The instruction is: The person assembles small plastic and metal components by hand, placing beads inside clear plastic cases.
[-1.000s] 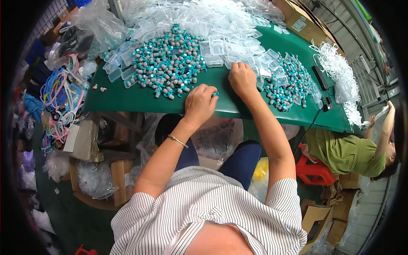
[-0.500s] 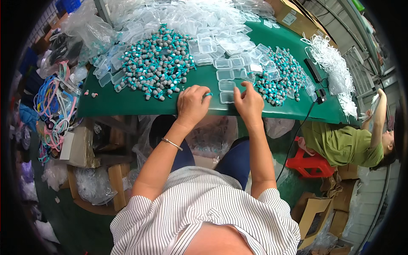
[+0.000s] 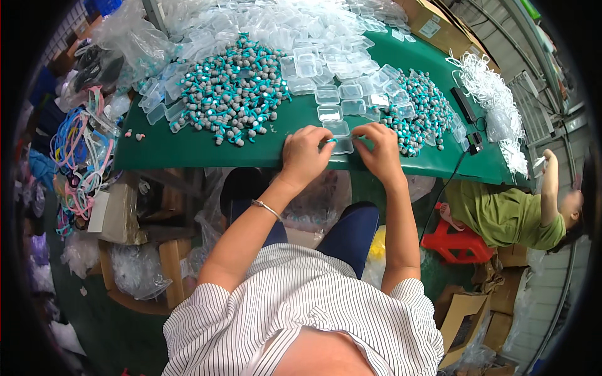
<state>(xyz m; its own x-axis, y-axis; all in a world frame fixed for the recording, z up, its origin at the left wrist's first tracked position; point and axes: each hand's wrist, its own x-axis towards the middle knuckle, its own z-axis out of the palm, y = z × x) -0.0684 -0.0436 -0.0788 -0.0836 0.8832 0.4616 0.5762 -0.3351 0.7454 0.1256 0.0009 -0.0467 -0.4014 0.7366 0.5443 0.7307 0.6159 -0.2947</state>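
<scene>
My left hand (image 3: 306,152) is above the front of the green table, thumb and fingers pinched on a small grey-and-teal plug-like piece (image 3: 331,141), of which only a teal bit shows. Just right of it lies a hinged clear plastic box (image 3: 338,129), opened flat. At that box's right edge, my right hand (image 3: 380,148) has its fingers curled with the tips at the rim; its exact grip is partly hidden. A large pile of grey-and-teal pieces (image 3: 229,88) is to the left, and a smaller pile (image 3: 417,106) to the right.
Several clear boxes (image 3: 351,91) run back to a big heap of them (image 3: 263,25). White cords (image 3: 489,88) and a black bar-shaped device (image 3: 463,103) are on the right. A person in green (image 3: 505,213) sits there by a red stool (image 3: 458,241). Colourful bands (image 3: 78,156) hang left.
My left hand has moved right to the open box, the teal piece still in its fingers. My right hand has shifted slightly right and its fingers have come to the box's edge.
</scene>
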